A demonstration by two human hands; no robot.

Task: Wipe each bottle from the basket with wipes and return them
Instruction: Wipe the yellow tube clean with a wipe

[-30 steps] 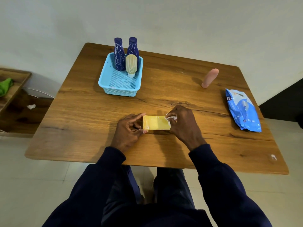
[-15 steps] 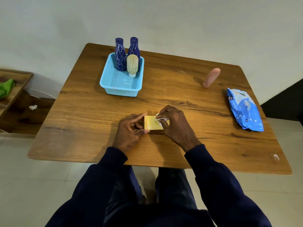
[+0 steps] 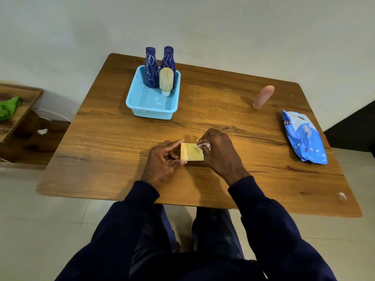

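Observation:
A flat yellow bottle (image 3: pixel 191 152) lies on its side on the wooden table (image 3: pixel 113 151) in front of me. My left hand (image 3: pixel 162 161) grips its left end. My right hand (image 3: pixel 220 154) pinches a crumpled white wipe (image 3: pixel 203 145) and presses it on the bottle's upper right part. The light blue basket (image 3: pixel 140 107) stands at the back with two dark blue bottles (image 3: pixel 151 67) (image 3: pixel 169 57) and a cream bottle (image 3: pixel 166 81) upright in it.
A pink bottle (image 3: pixel 263 97) stands at the back right of the table. A blue pack of wipes (image 3: pixel 303 136) lies near the right edge. A low wooden shelf (image 3: pixel 24 138) with a green cloth (image 3: pixel 9 107) sits left of the table.
My right hand slid the wipe leftward along the yellow bottle, then a little back to the right. My left hand kept its hold on the bottle's end.

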